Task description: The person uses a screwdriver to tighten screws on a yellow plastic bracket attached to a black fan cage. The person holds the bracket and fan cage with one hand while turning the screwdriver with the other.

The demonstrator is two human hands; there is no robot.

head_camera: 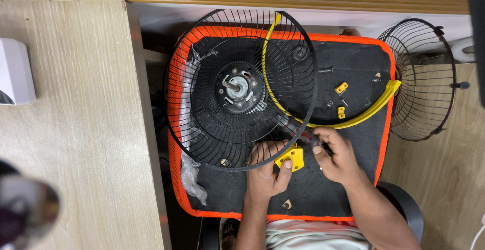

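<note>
While the left hand (267, 171) pinches a small yellow clip (292, 159) at the black wire fan guard's (202, 128) lower rim and the right hand (336, 154) grips a screwdriver (298, 131), the guard, lying on the orange-edged mat (323, 199), looks light, springy, best held by its rim.

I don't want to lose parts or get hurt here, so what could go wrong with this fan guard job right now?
1. The left hand pins the yellow clip at the black wire guard rim while the right hand works a screwdriver nearby; a slip might jab the fingers.
2. Small yellow pieces lie loose on the black mat and could scatter if it is bumped.
</note>
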